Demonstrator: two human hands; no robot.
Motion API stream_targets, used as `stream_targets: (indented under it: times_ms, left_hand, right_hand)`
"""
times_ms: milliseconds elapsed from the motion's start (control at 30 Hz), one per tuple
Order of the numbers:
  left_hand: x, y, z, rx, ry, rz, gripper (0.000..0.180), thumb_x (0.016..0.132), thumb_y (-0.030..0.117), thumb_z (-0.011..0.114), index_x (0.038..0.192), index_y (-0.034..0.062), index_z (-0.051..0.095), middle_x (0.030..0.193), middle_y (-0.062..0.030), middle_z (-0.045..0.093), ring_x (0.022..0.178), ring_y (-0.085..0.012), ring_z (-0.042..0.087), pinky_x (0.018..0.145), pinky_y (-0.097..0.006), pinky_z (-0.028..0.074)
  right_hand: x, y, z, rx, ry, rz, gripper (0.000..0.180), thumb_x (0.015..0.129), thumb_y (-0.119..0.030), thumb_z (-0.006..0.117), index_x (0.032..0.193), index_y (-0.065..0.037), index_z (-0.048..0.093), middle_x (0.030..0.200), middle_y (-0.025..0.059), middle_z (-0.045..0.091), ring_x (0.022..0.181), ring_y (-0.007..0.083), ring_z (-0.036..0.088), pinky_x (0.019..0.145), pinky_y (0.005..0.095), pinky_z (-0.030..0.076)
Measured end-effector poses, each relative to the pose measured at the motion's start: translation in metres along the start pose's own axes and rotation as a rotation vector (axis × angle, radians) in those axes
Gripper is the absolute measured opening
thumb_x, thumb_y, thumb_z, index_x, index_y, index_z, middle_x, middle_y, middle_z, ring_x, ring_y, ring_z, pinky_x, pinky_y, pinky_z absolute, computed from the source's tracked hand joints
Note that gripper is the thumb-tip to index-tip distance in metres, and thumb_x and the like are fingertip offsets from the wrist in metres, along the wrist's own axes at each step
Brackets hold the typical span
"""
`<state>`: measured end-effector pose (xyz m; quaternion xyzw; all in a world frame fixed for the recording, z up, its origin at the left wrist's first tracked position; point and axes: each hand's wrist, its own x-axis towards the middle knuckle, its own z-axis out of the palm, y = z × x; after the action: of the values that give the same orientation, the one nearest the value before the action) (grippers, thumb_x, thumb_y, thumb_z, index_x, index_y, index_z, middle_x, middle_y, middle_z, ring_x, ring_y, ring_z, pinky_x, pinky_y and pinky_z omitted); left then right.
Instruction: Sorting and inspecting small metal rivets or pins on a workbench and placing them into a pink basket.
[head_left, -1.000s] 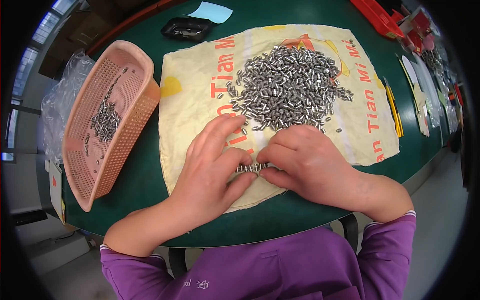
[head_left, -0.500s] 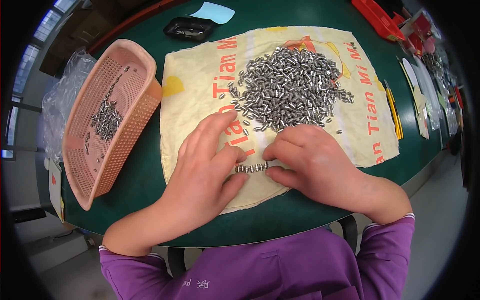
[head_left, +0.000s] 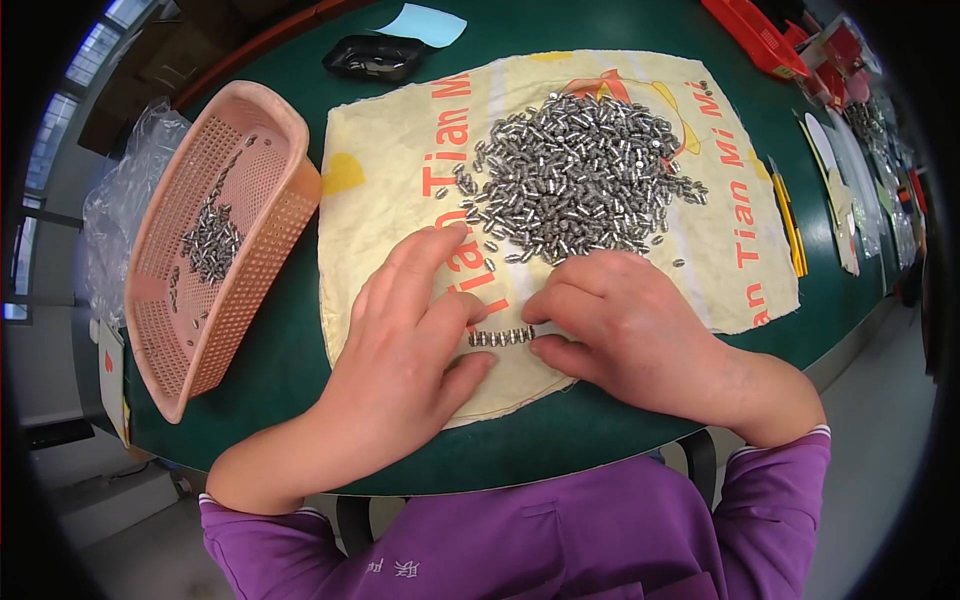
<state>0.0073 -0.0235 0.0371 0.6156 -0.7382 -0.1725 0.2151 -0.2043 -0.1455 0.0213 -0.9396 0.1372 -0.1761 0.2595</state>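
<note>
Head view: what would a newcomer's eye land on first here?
A big heap of small metal pieces on a yellow printed cloth at the table's centre. Just below it, the left hand and right hand press a short row of pieces between them. A pink basket stands at left.

Flattened cream-yellow sack (head_left: 400,170) lying spread on green table (head_left: 300,330), rectangular, edges frayed, printed with orange-red lettering, yellow patches and orange-red figure near far edge. Crumpled clear plastic bag (head_left: 125,190) lying at far left, partly hiding behind pink basket (head_left: 265,215). Small white card with red mark (head_left: 108,365) hanging at left table edge below basket. Light blue paper sheet (head_left: 425,22) lying at far edge of table. No screens or signs showing.
</note>
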Motion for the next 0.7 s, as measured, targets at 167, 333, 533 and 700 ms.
stream_targets:
  times_ms: [167, 333, 533, 700]
  left_hand:
    - [-0.002, 0.003, -0.011, 0.072, -0.050, -0.019, 0.036, 0.078, 0.009, 0.080, 0.106, 0.0033, 0.059, 0.152, -0.0249, 0.039, 0.143, -0.0464, 0.037, 0.111, -0.054, 0.035]
    - [-0.003, 0.003, -0.016, 0.092, -0.061, -0.059, 0.026, 0.078, 0.009, 0.080, 0.095, 0.0027, 0.060, 0.151, -0.0252, 0.042, 0.143, -0.0474, 0.037, 0.113, -0.055, 0.034]
    - [-0.005, 0.003, -0.016, 0.120, -0.096, -0.073, 0.020, 0.081, 0.010, 0.078, 0.088, 0.0023, 0.062, 0.151, -0.0241, 0.045, 0.143, -0.0470, 0.038, 0.113, -0.055, 0.034]
    - [-0.006, 0.005, -0.020, 0.141, -0.102, -0.075, 0.019, 0.081, 0.010, 0.078, 0.089, 0.0021, 0.062, 0.151, -0.0238, 0.045, 0.143, -0.0469, 0.038, 0.114, -0.056, 0.033]
  right_hand:
    - [0.001, -0.001, -0.007, -0.017, -0.041, 0.028, 0.017, 0.082, -0.014, 0.074, 0.088, -0.008, 0.061, 0.087, 0.0088, 0.057, 0.087, 0.0301, 0.061, 0.077, 0.0434, 0.049]
    - [0.000, 0.000, -0.007, -0.055, -0.014, -0.063, 0.011, 0.083, -0.013, 0.071, 0.082, -0.010, 0.061, 0.086, 0.0069, 0.054, 0.084, 0.0267, 0.058, 0.074, 0.0402, 0.046]
    - [0.000, -0.001, -0.010, -0.105, -0.043, -0.158, 0.012, 0.080, -0.017, 0.066, 0.090, -0.011, 0.069, 0.087, 0.0029, 0.053, 0.085, 0.0211, 0.056, 0.074, 0.0359, 0.044]
    - [-0.002, -0.002, -0.006, -0.118, -0.033, -0.203, 0.020, 0.079, -0.017, 0.067, 0.097, -0.011, 0.073, 0.088, 0.0014, 0.054, 0.086, 0.0201, 0.056, 0.074, 0.0347, 0.043]
